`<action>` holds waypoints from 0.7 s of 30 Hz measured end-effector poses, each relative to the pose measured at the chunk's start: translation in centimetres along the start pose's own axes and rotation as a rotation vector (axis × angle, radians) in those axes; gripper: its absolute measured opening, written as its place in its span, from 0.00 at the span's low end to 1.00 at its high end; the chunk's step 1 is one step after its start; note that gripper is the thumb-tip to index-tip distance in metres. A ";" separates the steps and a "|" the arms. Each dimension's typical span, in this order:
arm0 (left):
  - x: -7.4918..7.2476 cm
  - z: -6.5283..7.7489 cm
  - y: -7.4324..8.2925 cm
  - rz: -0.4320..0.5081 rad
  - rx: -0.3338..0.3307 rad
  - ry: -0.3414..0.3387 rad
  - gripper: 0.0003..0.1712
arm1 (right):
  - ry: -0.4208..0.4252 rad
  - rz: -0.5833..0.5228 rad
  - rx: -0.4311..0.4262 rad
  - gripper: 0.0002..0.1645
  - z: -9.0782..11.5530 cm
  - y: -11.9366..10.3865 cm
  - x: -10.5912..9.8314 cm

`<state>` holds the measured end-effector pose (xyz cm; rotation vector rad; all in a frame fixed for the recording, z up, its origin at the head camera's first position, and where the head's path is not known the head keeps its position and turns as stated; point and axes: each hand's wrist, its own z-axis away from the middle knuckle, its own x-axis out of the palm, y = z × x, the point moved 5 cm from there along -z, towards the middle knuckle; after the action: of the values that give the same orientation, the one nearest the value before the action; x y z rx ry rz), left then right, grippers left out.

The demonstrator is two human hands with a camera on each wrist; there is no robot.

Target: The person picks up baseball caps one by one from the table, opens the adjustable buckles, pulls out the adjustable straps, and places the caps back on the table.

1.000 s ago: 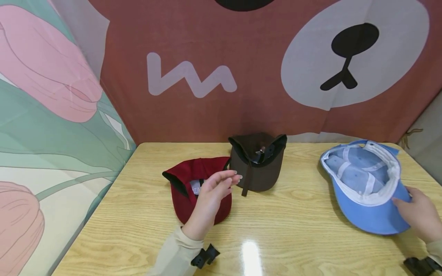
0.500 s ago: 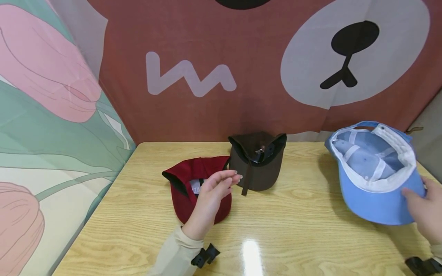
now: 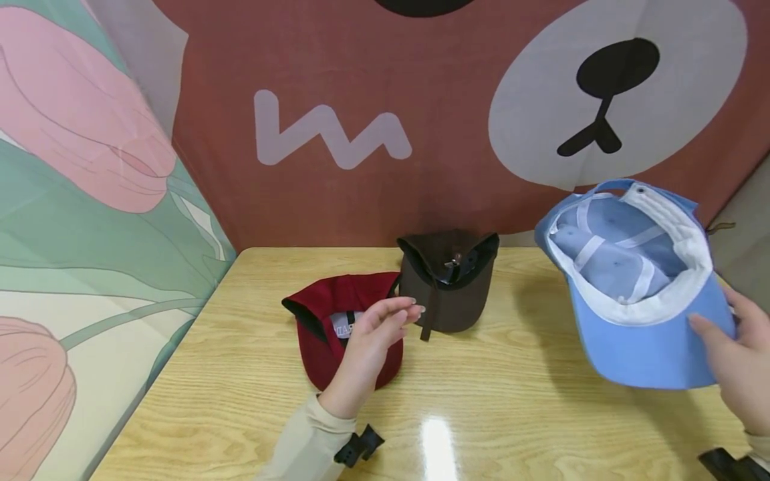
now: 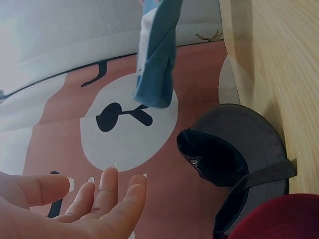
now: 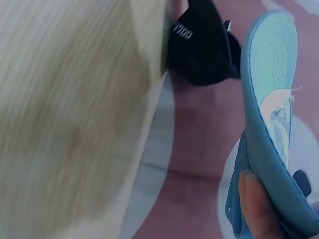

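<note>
A light blue baseball cap [image 3: 650, 354] is held in the air over the table's right side, its white-lined inside facing up. My right hand [image 3: 742, 354] pinches its brim at the right edge, thumb on top; the right wrist view shows fingers under the blue cap [image 5: 269, 119]. My left hand [image 3: 373, 341] hovers with relaxed fingers in front of a dark red cap [image 3: 313, 364], partly covering it. Behind and to its right stands a dark brown cap [image 3: 448, 307], strap hanging down. In the left wrist view nothing lies in the left hand [image 4: 94, 209].
The light wood table [image 3: 511, 427] carries the red and brown caps close together. A cloth backdrop [image 3: 445, 167] with a bear print rises along its far edge, and a flower-print cloth [image 3: 138, 267] hangs at the left.
My right hand has lifted the blue cap off the table, first up and slightly right, then back left, its brim tilting toward me. The left hand has stayed put.
</note>
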<state>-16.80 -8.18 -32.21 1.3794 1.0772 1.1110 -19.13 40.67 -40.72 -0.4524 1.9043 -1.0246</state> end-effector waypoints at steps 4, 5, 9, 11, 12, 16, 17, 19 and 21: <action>0.2 0.0 -0.1 -0.001 0.000 -0.010 0.19 | -0.055 -0.006 -0.088 0.33 3.8 -7.7 -0.2; 0.2 0.0 -0.1 -0.002 0.002 -0.014 0.19 | -0.061 -0.017 -0.114 0.32 4.5 -9.2 -0.3; 0.3 -0.1 -0.1 0.003 0.005 -0.025 0.20 | -0.054 0.015 -0.206 0.30 6.0 -12.3 -0.1; 0.4 0.0 -0.1 0.006 0.008 -0.030 0.20 | -0.041 -0.005 -0.249 0.30 6.2 -12.8 0.0; 0.5 0.0 -0.1 0.006 0.008 -0.032 0.20 | -0.038 -0.019 -0.266 0.30 6.2 -13.0 0.1; 0.8 -0.1 -0.1 -0.002 0.008 -0.047 0.21 | -0.023 -0.081 -0.341 0.29 6.2 -13.4 0.4; 0.9 -0.1 -0.1 -0.005 0.005 -0.051 0.21 | -0.019 -0.085 -0.354 0.29 6.3 -13.6 0.4; 1.0 -0.1 -0.1 -0.007 -0.006 -0.060 0.22 | -0.015 -0.103 -0.379 0.29 6.4 -13.9 0.5; 1.0 -0.1 -0.1 -0.010 -0.011 -0.068 0.22 | -0.013 -0.113 -0.406 0.29 6.6 -14.2 0.7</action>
<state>-16.68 -7.16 -32.24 1.3926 1.0262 1.0538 -15.18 28.74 -31.40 -0.8037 2.0978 -0.6979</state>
